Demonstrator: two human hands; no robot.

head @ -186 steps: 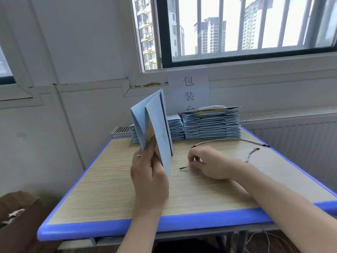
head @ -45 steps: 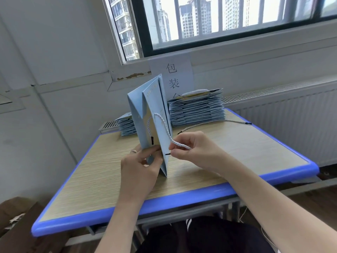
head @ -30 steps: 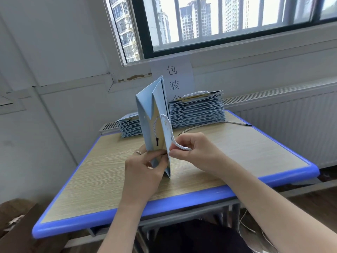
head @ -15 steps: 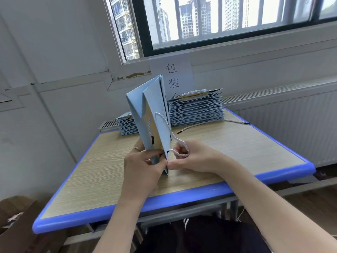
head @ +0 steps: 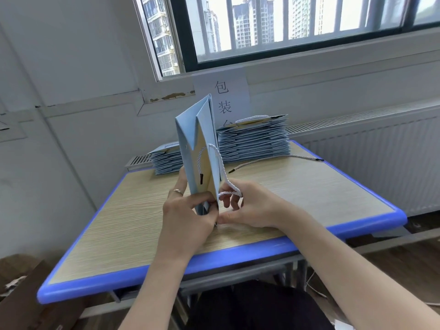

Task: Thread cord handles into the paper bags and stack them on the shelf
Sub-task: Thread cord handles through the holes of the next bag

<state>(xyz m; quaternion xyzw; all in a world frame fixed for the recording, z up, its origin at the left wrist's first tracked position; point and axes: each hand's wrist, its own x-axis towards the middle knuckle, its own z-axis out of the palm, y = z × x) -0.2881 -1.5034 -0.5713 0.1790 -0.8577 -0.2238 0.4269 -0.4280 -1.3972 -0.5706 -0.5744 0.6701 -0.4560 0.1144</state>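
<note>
White cord point(head: 223, 173) loops round the right hand's point(head: 252, 206) curled fingers; the left hand point(head: 188, 217) pinches the upright blue paper bag's point(head: 204, 129) lower edge, touching the right. It stands on the table point(head: 309, 194), stacked bags point(head: 254, 141) behind.

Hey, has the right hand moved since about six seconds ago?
Yes. The right hand has shifted left across the table, from open tabletop to the upright bag, now holding the cord.
</note>
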